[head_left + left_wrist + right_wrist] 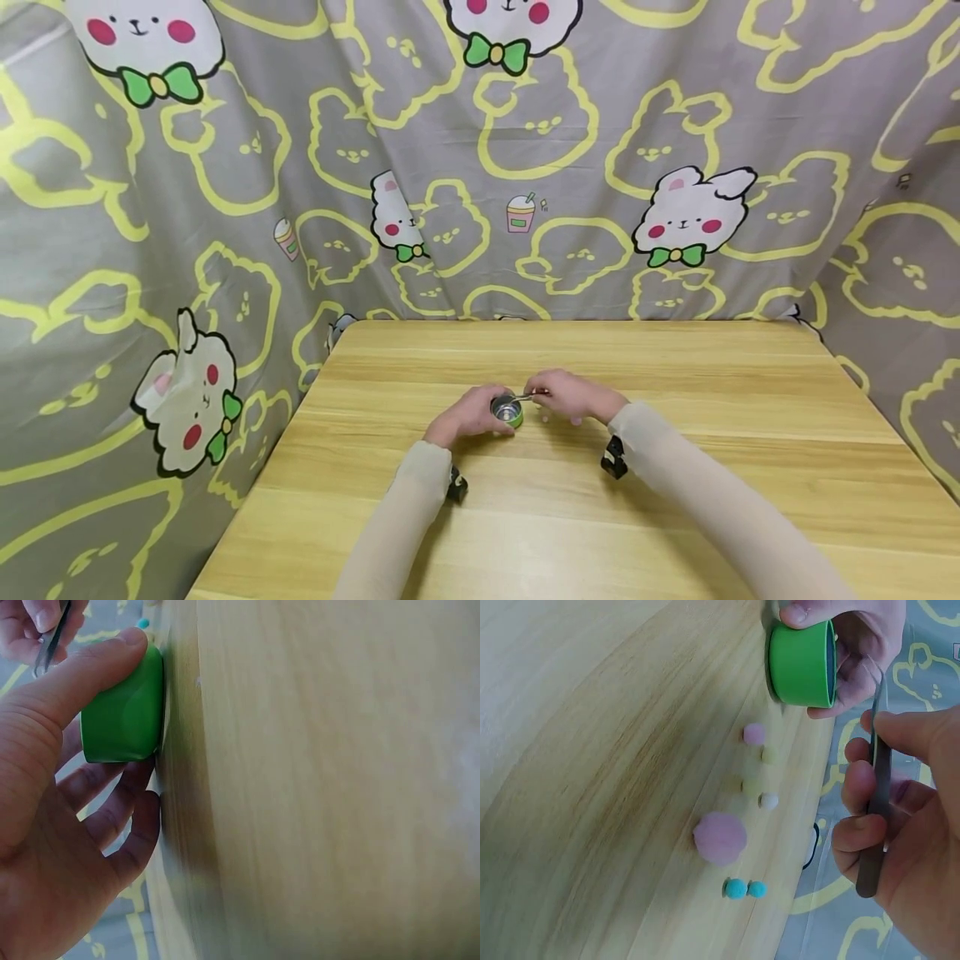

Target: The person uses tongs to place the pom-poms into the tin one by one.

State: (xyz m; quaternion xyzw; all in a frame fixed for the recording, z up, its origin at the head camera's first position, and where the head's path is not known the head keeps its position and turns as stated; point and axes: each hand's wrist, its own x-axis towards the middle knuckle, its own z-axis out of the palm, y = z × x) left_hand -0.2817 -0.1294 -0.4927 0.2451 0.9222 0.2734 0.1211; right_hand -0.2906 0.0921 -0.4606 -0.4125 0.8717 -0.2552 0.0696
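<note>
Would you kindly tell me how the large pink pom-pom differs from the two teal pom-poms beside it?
The large pink pom-pom is far bigger than either of the teal pom-poms. It is pale pink; they are bright teal. It lies alone, while they sit as a pair, seemingly touching. All are round, fuzzy balls resting on the wooden table, untouched by either hand.

Cup [507,412] sits mid-table [675,533], left hand [465,417] on its left, right hand [573,396] with tweezers [876,787] on its right. Pom-poms [739,817] lie on the table under the right hand, just right of the cup.
</note>
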